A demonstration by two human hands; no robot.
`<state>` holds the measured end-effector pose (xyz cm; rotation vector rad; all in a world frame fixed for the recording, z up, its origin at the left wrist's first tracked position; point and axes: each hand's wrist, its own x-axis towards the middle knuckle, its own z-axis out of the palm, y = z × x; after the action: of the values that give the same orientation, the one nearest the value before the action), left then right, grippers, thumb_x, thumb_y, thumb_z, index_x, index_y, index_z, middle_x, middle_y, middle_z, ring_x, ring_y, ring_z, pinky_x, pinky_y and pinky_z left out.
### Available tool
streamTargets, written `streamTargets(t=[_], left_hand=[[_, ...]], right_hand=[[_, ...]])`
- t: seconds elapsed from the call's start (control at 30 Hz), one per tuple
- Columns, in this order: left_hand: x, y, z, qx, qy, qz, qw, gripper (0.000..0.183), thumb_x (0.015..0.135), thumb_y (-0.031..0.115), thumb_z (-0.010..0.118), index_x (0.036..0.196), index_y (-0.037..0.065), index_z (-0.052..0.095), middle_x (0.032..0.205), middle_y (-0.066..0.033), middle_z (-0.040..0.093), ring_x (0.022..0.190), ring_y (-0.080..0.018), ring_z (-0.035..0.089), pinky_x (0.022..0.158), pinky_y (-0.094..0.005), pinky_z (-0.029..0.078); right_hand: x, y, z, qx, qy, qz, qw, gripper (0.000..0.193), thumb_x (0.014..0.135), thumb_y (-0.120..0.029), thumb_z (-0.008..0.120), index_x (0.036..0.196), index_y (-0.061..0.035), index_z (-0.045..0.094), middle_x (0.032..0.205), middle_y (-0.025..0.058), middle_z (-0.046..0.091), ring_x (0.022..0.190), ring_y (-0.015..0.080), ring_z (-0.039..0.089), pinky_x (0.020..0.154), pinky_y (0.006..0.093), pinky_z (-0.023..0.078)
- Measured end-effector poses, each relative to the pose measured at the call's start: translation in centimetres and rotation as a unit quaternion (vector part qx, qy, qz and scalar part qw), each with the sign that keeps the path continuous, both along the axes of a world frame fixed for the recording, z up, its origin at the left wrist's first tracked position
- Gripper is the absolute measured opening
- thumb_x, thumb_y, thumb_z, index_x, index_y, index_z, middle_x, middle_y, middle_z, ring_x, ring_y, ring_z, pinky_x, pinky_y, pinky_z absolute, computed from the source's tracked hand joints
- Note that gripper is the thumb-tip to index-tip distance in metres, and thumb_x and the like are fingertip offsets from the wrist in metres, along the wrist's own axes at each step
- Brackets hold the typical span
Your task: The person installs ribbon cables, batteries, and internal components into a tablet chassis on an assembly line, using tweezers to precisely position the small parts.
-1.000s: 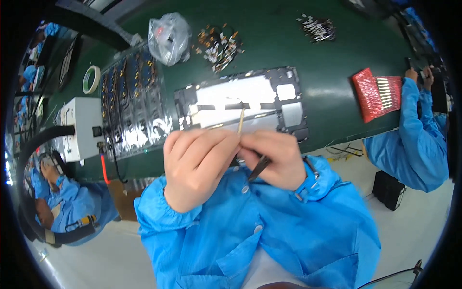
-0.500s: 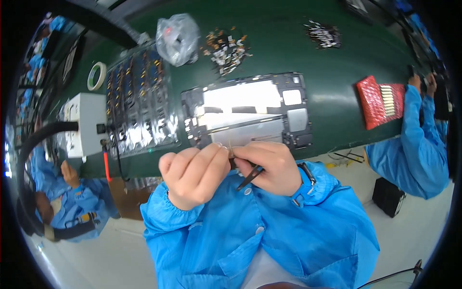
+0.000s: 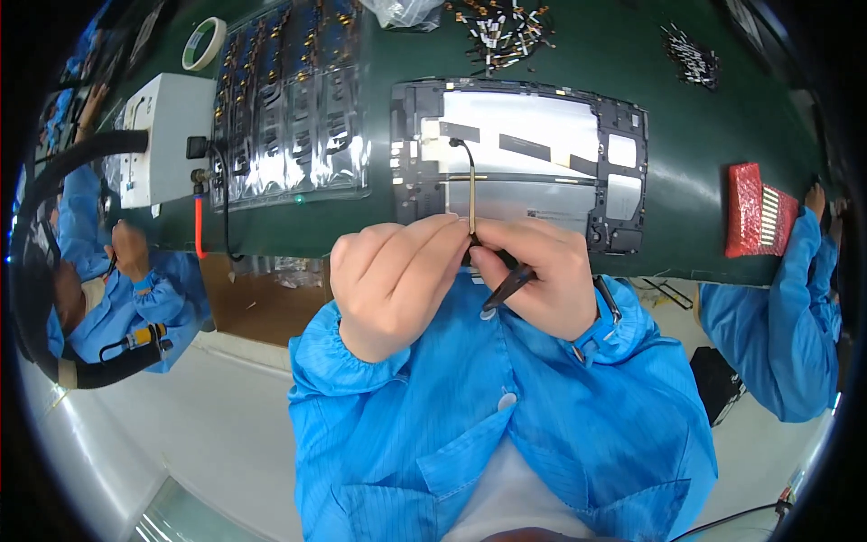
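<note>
Both my hands meet at the near edge of a flat tablet-like device frame (image 3: 521, 208) with silver panels and black borders. My left hand (image 3: 397, 280) is closed, thumb and fingertips pinching the lower end of a thin flex cable (image 3: 471, 185). This cable stands up from the fingertips over the frame, curving to a small black end. My right hand (image 3: 542, 271) is closed too, its fingertips against the same spot. Dark tweezers (image 3: 508, 289) lie within it, pointing down toward my chest. What sits between the touching fingertips is partly hidden.
Clear trays (image 3: 289, 135) of small parts lie left, beside a white box (image 3: 167, 140) with a thick black hose (image 3: 63, 172). Loose parts (image 3: 506, 36) and a plastic bag (image 3: 404, 11) are at the back. Red bubble wrap (image 3: 745, 212) lies right. Co-workers sit both sides.
The view has shifted, so the bench things appear lower right or higher up. The flex cable now shows stretched upward from my fingertips; earlier only a short bit showed. Both hands stay together.
</note>
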<state>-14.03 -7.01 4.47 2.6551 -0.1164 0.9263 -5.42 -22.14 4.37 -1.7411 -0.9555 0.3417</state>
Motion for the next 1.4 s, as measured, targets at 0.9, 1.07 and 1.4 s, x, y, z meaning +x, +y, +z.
streamTargets(t=[0.9,1.07,1.4], left_hand=[[1.1,0.6,0.3,0.135,-0.018,-0.017,0.991,0.023,0.065,0.013,0.062,0.087,0.008,0.068,0.087,0.0009,0.065,0.064,-0.0095,0.052,0.058,-0.0237,0.031],[-0.8,1.8,1.6,0.065,-0.005,0.047,0.997,0.021,0.06,0.001,0.067,0.081,0.006,0.066,0.087,-0.0042,0.068,0.064,-0.0153,0.057,0.061,-0.0278,0.042],[-18.8,12.8,-10.2,-0.016,0.078,0.606,0.791,0.014,0.082,0.013,0.062,0.088,0.001,0.067,0.079,-0.0121,0.066,0.067,-0.0232,0.063,0.06,-0.0327,0.05]], right_hand=[[0.0,0.1,-1.1,-0.002,-0.11,-0.016,0.994,0.036,0.06,-0.001,0.065,0.096,-0.0018,0.06,0.069,0.0069,0.055,0.058,0.0257,0.057,0.05,0.0341,0.045],[-0.1,0.1,-1.0,0.003,-0.064,0.025,0.998,0.036,0.06,0.0,0.065,0.095,-0.0026,0.061,0.067,0.0063,0.056,0.058,0.0244,0.057,0.051,0.0343,0.045],[0.0,-1.3,-0.8,0.034,0.095,0.111,0.989,0.037,0.06,0.004,0.067,0.097,-0.0002,0.064,0.067,0.007,0.06,0.059,0.0229,0.059,0.053,0.0314,0.046]])
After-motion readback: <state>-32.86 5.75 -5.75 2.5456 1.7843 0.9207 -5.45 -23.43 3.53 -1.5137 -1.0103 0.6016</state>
